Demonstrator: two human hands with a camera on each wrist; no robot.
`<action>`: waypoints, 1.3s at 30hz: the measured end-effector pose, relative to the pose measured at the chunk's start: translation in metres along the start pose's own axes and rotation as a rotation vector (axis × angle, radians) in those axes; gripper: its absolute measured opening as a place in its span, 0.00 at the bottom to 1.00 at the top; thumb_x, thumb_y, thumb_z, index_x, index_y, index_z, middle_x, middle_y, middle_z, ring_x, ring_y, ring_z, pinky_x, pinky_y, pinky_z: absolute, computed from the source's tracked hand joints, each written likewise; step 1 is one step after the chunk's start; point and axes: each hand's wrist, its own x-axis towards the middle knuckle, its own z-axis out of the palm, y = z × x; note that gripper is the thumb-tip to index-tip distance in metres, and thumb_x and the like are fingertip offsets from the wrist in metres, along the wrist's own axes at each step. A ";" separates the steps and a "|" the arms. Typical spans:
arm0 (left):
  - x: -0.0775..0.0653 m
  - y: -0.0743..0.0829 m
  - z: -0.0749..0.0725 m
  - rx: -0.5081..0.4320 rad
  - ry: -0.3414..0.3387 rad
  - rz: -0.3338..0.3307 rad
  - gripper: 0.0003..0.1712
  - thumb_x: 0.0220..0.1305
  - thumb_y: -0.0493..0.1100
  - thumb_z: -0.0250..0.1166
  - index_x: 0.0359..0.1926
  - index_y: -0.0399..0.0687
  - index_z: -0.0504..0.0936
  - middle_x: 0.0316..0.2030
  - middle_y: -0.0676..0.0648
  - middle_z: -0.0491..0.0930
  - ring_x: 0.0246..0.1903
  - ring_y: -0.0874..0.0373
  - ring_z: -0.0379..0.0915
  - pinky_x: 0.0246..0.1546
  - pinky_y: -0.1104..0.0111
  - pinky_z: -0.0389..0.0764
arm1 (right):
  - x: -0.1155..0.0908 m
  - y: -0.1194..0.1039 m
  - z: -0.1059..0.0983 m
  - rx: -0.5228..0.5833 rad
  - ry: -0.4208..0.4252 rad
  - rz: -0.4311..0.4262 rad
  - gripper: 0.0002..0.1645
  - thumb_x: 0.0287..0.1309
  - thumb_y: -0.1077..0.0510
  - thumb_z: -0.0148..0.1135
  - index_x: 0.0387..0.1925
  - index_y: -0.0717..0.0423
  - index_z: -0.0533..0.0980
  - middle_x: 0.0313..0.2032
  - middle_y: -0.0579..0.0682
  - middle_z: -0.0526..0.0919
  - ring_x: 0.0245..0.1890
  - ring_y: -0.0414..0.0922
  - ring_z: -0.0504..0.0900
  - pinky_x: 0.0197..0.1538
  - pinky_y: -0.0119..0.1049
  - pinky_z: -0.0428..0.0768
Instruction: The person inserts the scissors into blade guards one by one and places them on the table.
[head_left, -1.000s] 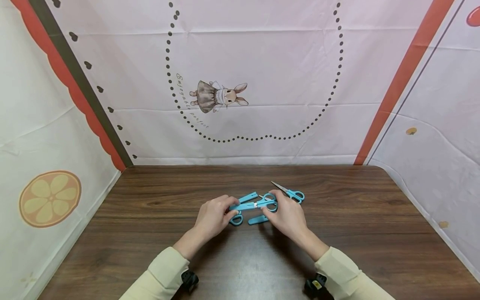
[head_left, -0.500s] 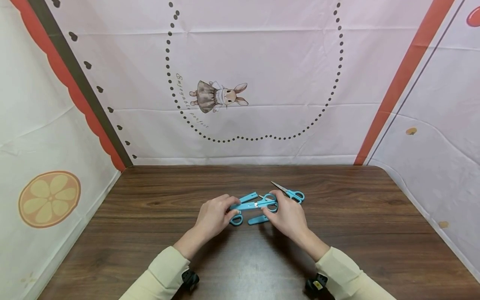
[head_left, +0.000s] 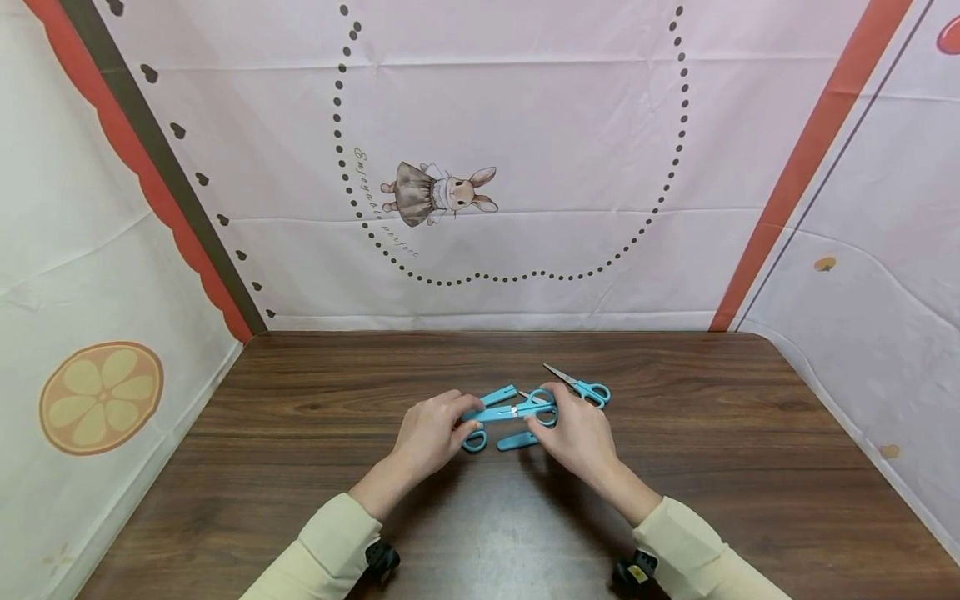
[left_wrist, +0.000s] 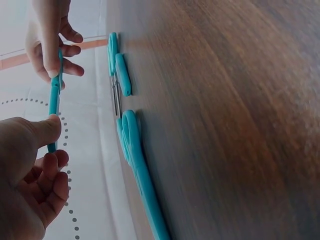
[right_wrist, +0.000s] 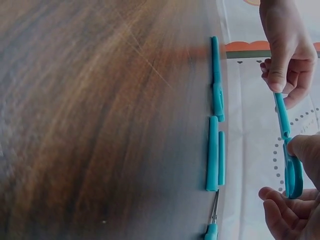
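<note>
In the head view my left hand [head_left: 429, 432] pinches a light-blue blade cover [head_left: 493, 413] between thumb and fingers. The cover sits over the blades of blue scissors [head_left: 542, 400], and my right hand [head_left: 579, 427] grips them by the handle loops. A short bright strip of metal shows between cover and handles. The left wrist view has this pair raised above the table, left thumb on the cover [left_wrist: 52, 105]. In the right wrist view the right thumb presses near the handle [right_wrist: 294, 175]. Below the left hand, sheathed scissors [left_wrist: 145, 185] lie on the table.
Bare-bladed scissors [head_left: 592, 392] lie open-handled beyond my right hand, on the brown wooden table [head_left: 337, 375]. Two loose blue covers, one behind [head_left: 501, 395] and one in front [head_left: 517, 441], lie near the held pair. A printed cloth [head_left: 562, 167] hangs behind the table.
</note>
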 end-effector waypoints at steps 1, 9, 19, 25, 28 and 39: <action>0.000 0.000 0.000 -0.002 0.004 0.001 0.11 0.50 0.46 0.70 0.37 0.56 0.82 0.22 0.59 0.70 0.16 0.70 0.57 0.15 0.77 0.60 | 0.000 0.000 0.000 -0.002 0.000 -0.001 0.29 0.46 0.47 0.69 0.49 0.55 0.73 0.12 0.38 0.63 0.09 0.33 0.55 0.14 0.28 0.54; 0.001 0.001 0.001 -0.011 0.016 0.009 0.11 0.50 0.45 0.71 0.37 0.55 0.82 0.22 0.58 0.71 0.16 0.69 0.58 0.16 0.77 0.61 | 0.000 0.000 -0.001 0.000 -0.016 0.017 0.28 0.48 0.46 0.67 0.50 0.54 0.73 0.13 0.38 0.64 0.09 0.34 0.57 0.14 0.29 0.54; 0.002 0.003 0.000 -0.016 0.013 0.018 0.11 0.51 0.45 0.70 0.37 0.55 0.82 0.23 0.58 0.72 0.16 0.69 0.58 0.16 0.77 0.61 | 0.000 -0.001 -0.001 0.009 -0.020 0.027 0.29 0.48 0.46 0.67 0.50 0.54 0.73 0.14 0.38 0.66 0.09 0.35 0.58 0.14 0.29 0.55; 0.003 0.005 -0.001 -0.010 0.000 0.017 0.11 0.51 0.45 0.70 0.38 0.55 0.83 0.24 0.56 0.74 0.15 0.68 0.58 0.15 0.76 0.61 | 0.000 -0.001 0.000 0.021 -0.006 0.012 0.28 0.48 0.46 0.67 0.49 0.54 0.73 0.15 0.38 0.67 0.09 0.34 0.58 0.14 0.29 0.55; 0.004 0.004 -0.001 0.001 0.002 0.022 0.12 0.51 0.46 0.70 0.39 0.55 0.83 0.24 0.56 0.74 0.15 0.69 0.58 0.16 0.76 0.61 | 0.001 -0.001 0.000 0.020 -0.003 0.010 0.28 0.48 0.46 0.67 0.49 0.54 0.72 0.15 0.38 0.67 0.09 0.34 0.58 0.14 0.29 0.56; 0.005 0.002 0.001 -0.009 -0.006 0.029 0.12 0.51 0.45 0.71 0.38 0.54 0.83 0.23 0.57 0.73 0.15 0.70 0.58 0.15 0.77 0.61 | 0.000 0.000 0.000 0.007 -0.009 0.017 0.29 0.48 0.45 0.67 0.50 0.53 0.73 0.15 0.38 0.67 0.10 0.34 0.58 0.14 0.29 0.56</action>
